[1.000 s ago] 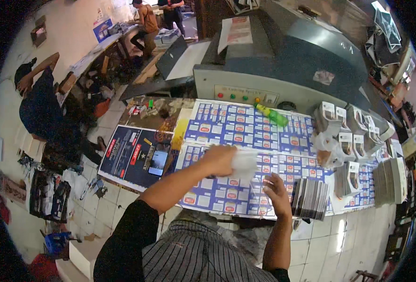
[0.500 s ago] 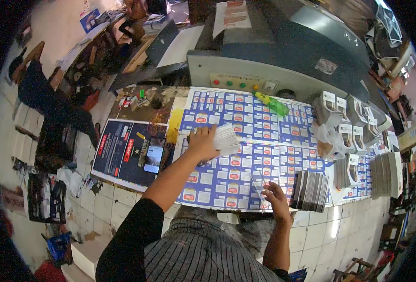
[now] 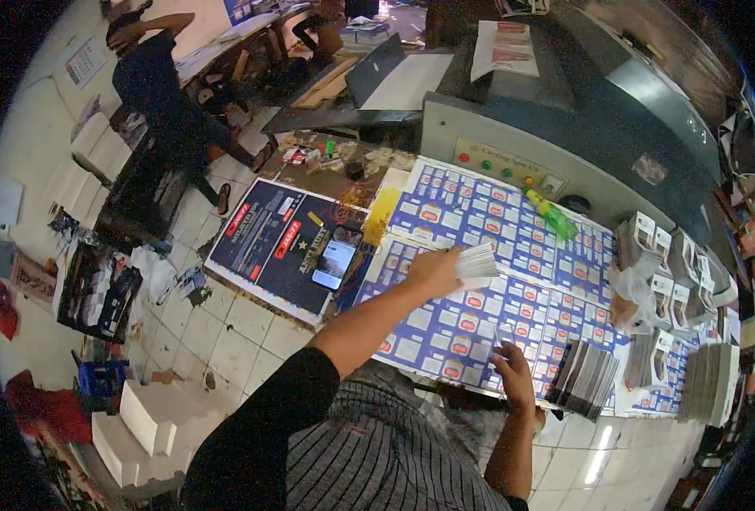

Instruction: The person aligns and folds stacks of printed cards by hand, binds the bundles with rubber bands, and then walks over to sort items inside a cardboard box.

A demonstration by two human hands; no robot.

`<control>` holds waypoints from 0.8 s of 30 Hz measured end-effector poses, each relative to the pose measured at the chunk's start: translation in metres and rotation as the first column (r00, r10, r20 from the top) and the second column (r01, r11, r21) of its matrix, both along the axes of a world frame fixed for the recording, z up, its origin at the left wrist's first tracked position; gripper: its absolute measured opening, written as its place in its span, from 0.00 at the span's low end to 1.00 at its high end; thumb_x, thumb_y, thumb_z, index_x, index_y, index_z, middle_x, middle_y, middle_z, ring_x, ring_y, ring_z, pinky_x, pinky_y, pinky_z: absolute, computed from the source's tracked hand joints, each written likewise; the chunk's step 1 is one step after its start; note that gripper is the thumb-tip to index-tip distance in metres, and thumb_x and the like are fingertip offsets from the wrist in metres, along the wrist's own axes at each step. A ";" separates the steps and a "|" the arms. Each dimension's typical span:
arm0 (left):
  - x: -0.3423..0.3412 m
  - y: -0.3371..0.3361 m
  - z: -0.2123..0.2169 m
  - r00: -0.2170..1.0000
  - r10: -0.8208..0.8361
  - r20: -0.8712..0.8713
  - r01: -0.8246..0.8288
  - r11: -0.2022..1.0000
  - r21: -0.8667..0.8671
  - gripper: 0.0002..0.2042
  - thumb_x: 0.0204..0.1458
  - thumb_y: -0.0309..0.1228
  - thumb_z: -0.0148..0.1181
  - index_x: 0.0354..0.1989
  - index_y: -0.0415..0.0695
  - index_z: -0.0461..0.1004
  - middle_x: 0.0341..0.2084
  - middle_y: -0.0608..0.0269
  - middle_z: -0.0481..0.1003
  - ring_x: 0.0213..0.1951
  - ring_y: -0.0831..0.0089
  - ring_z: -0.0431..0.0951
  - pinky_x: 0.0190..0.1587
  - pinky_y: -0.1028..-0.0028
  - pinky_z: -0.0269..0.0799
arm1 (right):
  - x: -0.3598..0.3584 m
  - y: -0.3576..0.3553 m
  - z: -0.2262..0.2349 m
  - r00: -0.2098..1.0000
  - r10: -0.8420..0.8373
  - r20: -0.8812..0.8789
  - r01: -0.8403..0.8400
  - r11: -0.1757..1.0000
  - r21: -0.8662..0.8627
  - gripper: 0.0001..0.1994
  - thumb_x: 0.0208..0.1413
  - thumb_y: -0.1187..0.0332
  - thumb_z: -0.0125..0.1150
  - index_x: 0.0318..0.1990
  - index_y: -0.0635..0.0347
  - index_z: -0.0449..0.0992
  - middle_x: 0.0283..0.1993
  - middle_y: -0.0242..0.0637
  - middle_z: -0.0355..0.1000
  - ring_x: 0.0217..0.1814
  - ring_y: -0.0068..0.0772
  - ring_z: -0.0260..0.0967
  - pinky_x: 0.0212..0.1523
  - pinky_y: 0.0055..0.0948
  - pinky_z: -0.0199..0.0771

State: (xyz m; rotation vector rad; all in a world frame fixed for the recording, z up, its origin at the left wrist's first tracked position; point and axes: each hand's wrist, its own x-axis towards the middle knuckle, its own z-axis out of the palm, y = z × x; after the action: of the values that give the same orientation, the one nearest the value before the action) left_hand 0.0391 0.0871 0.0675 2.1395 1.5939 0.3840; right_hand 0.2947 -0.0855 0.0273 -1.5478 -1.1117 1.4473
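My left hand (image 3: 433, 272) is closed around a thick stack of thin white cards (image 3: 478, 262), held over the blue printed sheets that cover the table. Its fingertips are partly hidden behind the stack. Lower and to the right, my right hand (image 3: 514, 373) has its fingers bent around the end of a thin, pale, see-through-looking card (image 3: 504, 335), which is small and blurred. Just right of that hand, a row of dark-edged cards (image 3: 582, 379) stands at the table's front edge.
A phone (image 3: 337, 260) lies on a black printed board (image 3: 267, 243) at left. A green plastic bottle (image 3: 555, 217) rests near the grey machine (image 3: 599, 162). Stacked cards (image 3: 665, 298) and a plastic bag (image 3: 633, 294) are at right. Another person (image 3: 160, 94) stands far left.
The view has swung left, so the table sits further right in the picture. The left hand still grips the white stack, and the pale card now stands more upright at the right fingers.
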 end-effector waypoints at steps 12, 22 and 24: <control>0.013 -0.090 0.027 0.219 0.520 0.826 0.563 0.624 -0.542 0.26 0.53 0.43 0.63 0.54 0.38 0.70 0.44 0.56 0.77 0.45 0.68 0.78 0.48 0.69 0.73 | -0.046 0.011 0.008 0.794 -0.279 -0.540 0.350 0.936 0.032 0.48 0.54 0.26 0.30 0.66 0.62 0.56 0.60 0.45 0.65 0.60 0.45 0.65 0.59 0.42 0.67; -0.011 -0.105 -0.003 -0.182 0.845 0.503 0.842 0.398 -0.365 0.24 0.60 0.45 0.50 0.56 0.37 0.67 0.45 0.49 0.76 0.45 0.58 0.79 0.50 0.58 0.76 | -0.079 0.009 0.030 0.866 -0.196 -0.460 0.257 0.964 0.073 0.39 0.56 0.33 0.43 0.56 0.63 0.67 0.47 0.40 0.71 0.44 0.35 0.70 0.47 0.34 0.72; -0.018 -0.104 -0.011 -0.247 0.809 0.533 0.786 0.489 -0.379 0.23 0.61 0.44 0.49 0.56 0.38 0.67 0.45 0.49 0.75 0.45 0.58 0.79 0.48 0.58 0.76 | -0.087 0.006 0.035 0.852 -0.085 -0.517 0.201 0.965 0.172 0.32 0.58 0.39 0.48 0.50 0.65 0.70 0.38 0.39 0.73 0.38 0.30 0.70 0.38 0.30 0.70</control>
State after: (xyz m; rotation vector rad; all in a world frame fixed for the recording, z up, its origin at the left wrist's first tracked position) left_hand 0.0207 -0.0170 0.0570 0.0792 0.2251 0.7639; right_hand 0.2078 -0.0791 0.0620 -0.9860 -0.7853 1.4561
